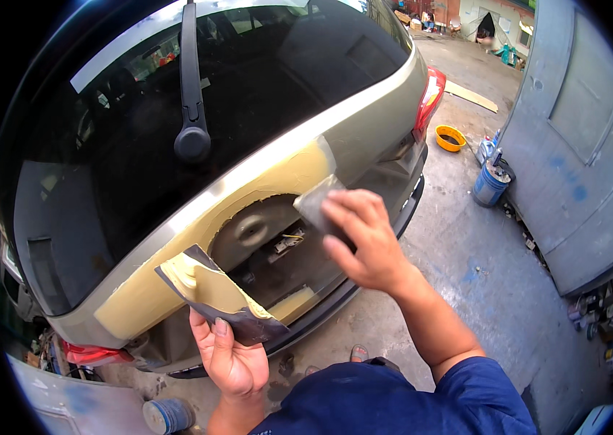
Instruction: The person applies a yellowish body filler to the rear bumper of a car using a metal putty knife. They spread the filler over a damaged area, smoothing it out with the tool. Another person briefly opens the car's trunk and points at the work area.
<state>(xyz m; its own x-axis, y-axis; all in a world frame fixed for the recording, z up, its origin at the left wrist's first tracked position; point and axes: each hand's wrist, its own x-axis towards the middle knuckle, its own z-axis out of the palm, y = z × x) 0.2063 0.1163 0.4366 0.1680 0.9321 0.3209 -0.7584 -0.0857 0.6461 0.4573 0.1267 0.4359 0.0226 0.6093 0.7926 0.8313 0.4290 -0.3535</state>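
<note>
In front of me is the tailgate (371,119) of a silver-beige car, with a broad band of pale yellow body filler (266,177) smeared around a dark recess. My left hand (230,359) grips a dark rectangular mixing board (248,322) from below, its upper face coated with thick yellow filler. My right hand (364,239) pinches a grey flat spreader (315,203) with some filler along its edge. That spreader is at the right side of the recess, close to the filler band; whether it touches the panel I cannot tell. The board hangs before the recess's lower left.
Above the panel are the dark rear window and its wiper (192,109). The bumper (350,290) runs below. To the right stand a yellow basin (450,138), a blue bucket (491,183) and a grey door panel (582,130). Another bucket (168,416) stands at lower left.
</note>
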